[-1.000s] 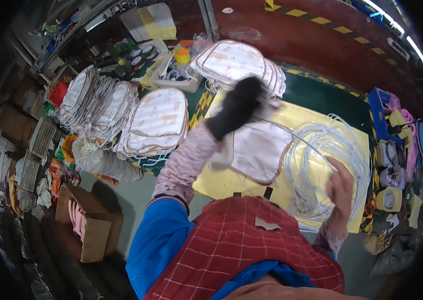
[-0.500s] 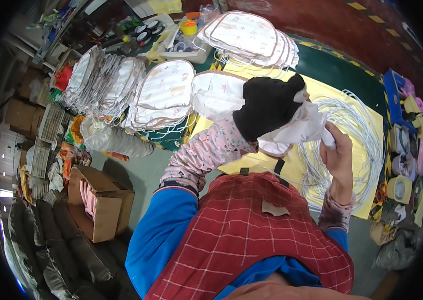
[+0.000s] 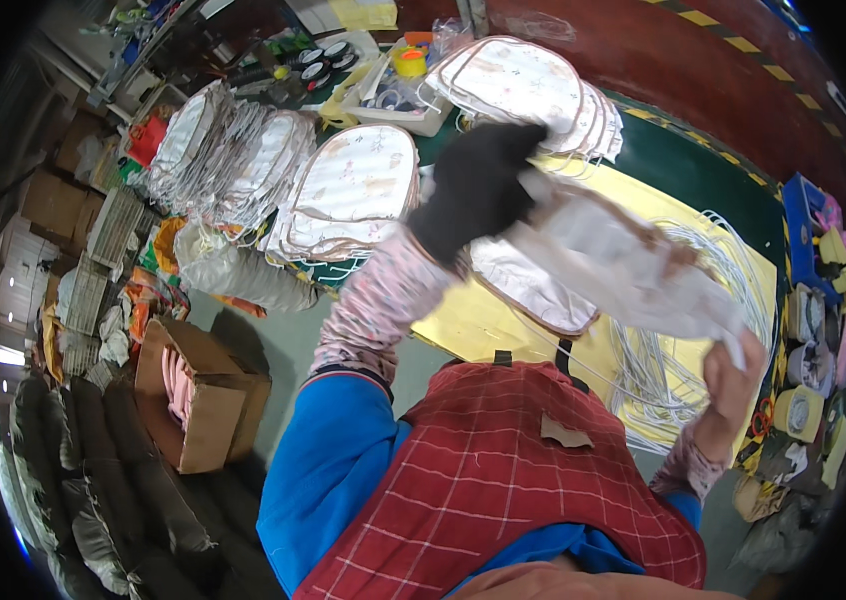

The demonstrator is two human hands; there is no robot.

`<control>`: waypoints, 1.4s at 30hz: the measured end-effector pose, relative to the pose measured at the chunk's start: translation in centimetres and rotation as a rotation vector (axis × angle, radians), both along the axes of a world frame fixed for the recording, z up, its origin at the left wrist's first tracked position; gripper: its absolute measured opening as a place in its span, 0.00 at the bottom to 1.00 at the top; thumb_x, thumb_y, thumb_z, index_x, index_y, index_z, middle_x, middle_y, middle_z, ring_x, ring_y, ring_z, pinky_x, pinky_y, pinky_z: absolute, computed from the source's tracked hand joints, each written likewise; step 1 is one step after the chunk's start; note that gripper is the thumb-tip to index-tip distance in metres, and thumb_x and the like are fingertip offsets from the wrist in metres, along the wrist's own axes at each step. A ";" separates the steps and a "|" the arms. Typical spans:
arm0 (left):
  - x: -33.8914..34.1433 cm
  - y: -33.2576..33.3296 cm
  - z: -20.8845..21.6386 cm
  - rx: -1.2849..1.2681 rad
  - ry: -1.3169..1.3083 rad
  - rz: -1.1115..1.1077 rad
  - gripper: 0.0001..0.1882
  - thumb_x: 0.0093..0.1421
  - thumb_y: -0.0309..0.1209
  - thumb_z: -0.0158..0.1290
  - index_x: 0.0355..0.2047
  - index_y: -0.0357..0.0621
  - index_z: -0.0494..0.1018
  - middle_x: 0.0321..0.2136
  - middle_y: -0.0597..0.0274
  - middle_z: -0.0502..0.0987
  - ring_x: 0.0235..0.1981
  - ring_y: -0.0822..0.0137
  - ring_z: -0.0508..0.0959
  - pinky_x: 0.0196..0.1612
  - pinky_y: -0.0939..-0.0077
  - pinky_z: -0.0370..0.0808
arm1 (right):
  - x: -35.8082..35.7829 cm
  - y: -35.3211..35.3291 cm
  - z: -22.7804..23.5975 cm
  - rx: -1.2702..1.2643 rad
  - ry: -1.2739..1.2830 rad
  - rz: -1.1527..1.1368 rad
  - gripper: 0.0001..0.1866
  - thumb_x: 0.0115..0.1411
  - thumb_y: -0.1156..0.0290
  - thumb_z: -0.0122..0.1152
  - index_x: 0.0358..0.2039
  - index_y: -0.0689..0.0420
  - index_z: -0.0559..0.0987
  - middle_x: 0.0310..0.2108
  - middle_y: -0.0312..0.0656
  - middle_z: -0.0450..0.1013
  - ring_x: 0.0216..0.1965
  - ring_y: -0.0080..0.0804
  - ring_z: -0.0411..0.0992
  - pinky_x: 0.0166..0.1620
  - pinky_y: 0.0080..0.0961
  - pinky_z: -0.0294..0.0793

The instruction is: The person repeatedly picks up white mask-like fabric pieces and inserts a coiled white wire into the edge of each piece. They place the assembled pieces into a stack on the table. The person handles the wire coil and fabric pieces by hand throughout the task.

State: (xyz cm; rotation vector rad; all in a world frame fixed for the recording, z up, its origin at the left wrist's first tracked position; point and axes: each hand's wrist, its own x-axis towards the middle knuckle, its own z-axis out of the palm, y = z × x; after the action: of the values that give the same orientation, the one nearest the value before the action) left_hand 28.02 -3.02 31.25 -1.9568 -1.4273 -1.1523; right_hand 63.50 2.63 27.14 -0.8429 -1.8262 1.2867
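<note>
The gloved left hand [image 3: 480, 183] and bare right hand [image 3: 733, 382] grip opposite ends of a white cloth [image 3: 618, 258]. Below it, pale cords [image 3: 645, 378] lie on a yellow sheet [image 3: 455, 325].

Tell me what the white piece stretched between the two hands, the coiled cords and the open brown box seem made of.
White piece: probably thin fabric, matte; it folds softly, though blur hides any weave.
Coiled cords: possibly plastic or coated cord, smooth-looking; they hold wide, springy loops.
Brown box: most likely cardboard, dull, with creased, flat flaps.
</note>
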 end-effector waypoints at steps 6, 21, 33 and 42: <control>1.2 -0.8 -1.9 -0.329 -0.162 -0.124 0.17 0.51 0.38 0.56 0.39 0.44 0.73 0.22 0.54 0.74 0.26 0.55 0.76 0.27 0.65 0.69 | -2.4 1.9 -2.8 0.246 -0.177 0.027 0.15 0.55 0.71 0.54 0.40 0.68 0.73 0.23 0.40 0.70 0.22 0.27 0.67 0.23 0.18 0.64; -11.8 -1.5 -10.5 -0.251 -1.219 -0.088 0.13 0.57 0.27 0.48 0.42 0.34 0.72 0.32 0.61 0.76 0.33 0.71 0.75 0.38 0.77 0.70 | -9.8 6.1 -9.5 -0.181 0.025 -0.479 0.25 0.66 0.53 0.38 0.30 0.62 0.74 0.18 0.40 0.70 0.21 0.26 0.69 0.25 0.24 0.68; -15.4 19.7 -4.1 -0.092 -0.563 0.252 0.21 0.57 0.37 0.51 0.42 0.30 0.71 0.39 0.47 0.76 0.38 0.59 0.75 0.43 0.70 0.70 | 4.2 -0.1 -17.5 -0.672 0.115 -0.480 0.23 0.65 0.59 0.44 0.54 0.61 0.67 0.40 0.40 0.73 0.34 0.23 0.72 0.32 0.19 0.73; -18.5 30.7 -28.5 -0.653 0.042 0.090 0.27 0.58 0.39 0.51 0.54 0.37 0.61 0.47 0.48 0.71 0.46 0.55 0.73 0.50 0.65 0.68 | 21.5 -2.1 -29.0 -0.535 0.061 -1.152 0.14 0.60 0.67 0.50 0.43 0.60 0.76 0.34 0.40 0.76 0.28 0.25 0.74 0.28 0.21 0.74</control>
State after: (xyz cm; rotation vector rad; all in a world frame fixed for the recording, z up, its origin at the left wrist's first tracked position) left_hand 9.48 27.64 2.71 -2.2719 -2.0235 -0.6360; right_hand 84.97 0.49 -1.89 -1.7484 -0.6276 0.9463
